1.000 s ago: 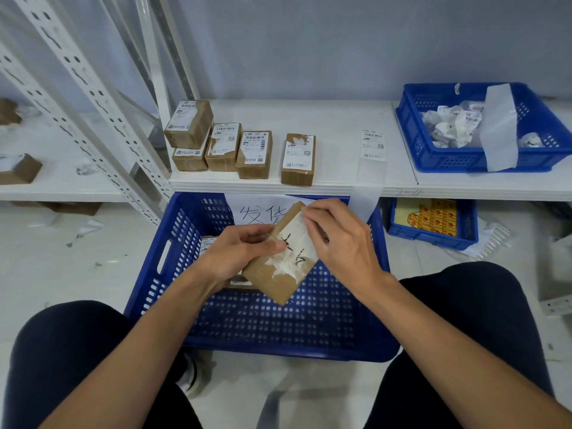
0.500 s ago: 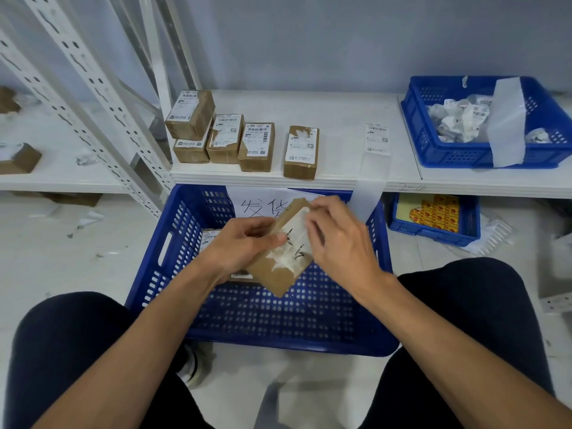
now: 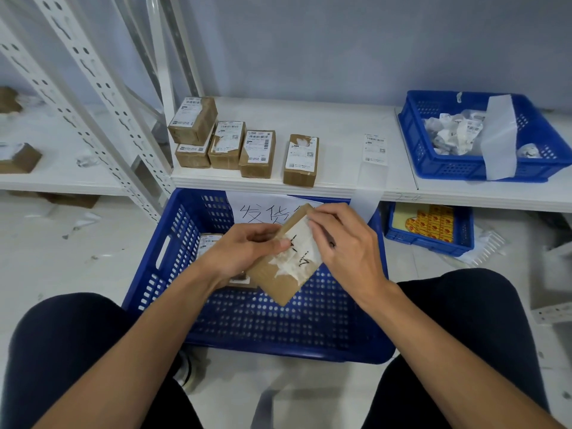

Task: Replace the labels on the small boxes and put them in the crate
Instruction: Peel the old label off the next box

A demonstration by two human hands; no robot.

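Left hand (image 3: 244, 253) grips small cardboard box (image 3: 275, 283), tilted, held over blue crate (image 3: 309, 345). Right hand (image 3: 343, 246) fingers (image 3: 312, 222) pinch torn white label (image 3: 298, 252) at box's top edge. Second box (image 3: 209, 243) lies inside crate. Five labelled boxes (image 3: 257, 153) on shelf (image 3: 334, 125).

I count five boxes (image 3: 301, 159) on the far shelf (image 3: 340, 119), another pair (image 3: 18, 157) on the left shelf (image 3: 62, 171), one held box (image 3: 275, 283) above the near crate (image 3: 278, 339), and one lying box (image 3: 210, 243) inside it. There are three blue crates in all, with the far right crate (image 3: 433, 168) and the small crate (image 3: 399, 236). There is one loose label (image 3: 375, 148).

"发货" on paper sign (image 3: 251, 203) at crate (image 3: 185, 218)
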